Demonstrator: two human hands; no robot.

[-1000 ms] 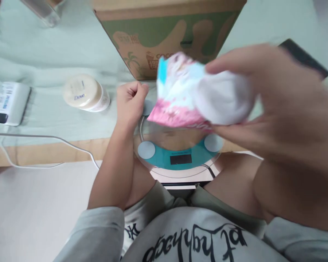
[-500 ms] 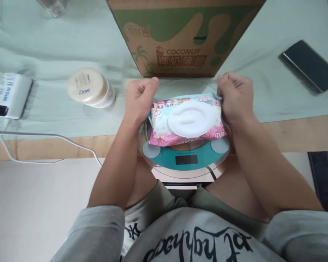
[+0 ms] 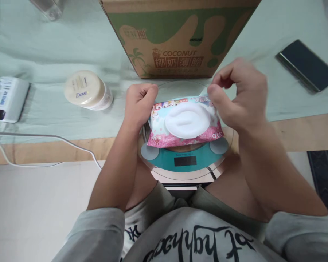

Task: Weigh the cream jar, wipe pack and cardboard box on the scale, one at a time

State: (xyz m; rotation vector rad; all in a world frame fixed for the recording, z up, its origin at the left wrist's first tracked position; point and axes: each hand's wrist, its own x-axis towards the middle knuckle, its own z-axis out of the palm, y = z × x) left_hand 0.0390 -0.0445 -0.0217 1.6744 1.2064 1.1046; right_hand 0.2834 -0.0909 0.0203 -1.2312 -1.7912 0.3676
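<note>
A pink and light-blue pack of wet wipes [image 3: 157,136] with a white oval lid lies on a round glass scale [image 3: 207,157] with a teal band and dark display. My left hand [image 3: 140,103] is closed at the pack's left end, thumb on top; its fingers seem to grip the end edge, partly hidden. Over the pack's far right corner hovers my right hand [image 3: 242,94], slightly blurred, fingers curled and thumb held apart from them, with nothing visible between. The scale rests at the table's front edge, partly overhanging it.
A cardboard box [image 3: 177,40] stands right behind the scale. On the left are a Dove jar [image 3: 84,89], a white power bank [image 3: 12,96] with a white cable [image 3: 43,135], and a clear container [image 3: 50,9]. A dark phone [image 3: 307,65] lies at right on the green cloth [image 3: 284,105].
My right hand has loosened from its fist at the pack's right end, lifting and turning with the thumb apart. My left hand stays at the left end. The view has shifted slightly.
</note>
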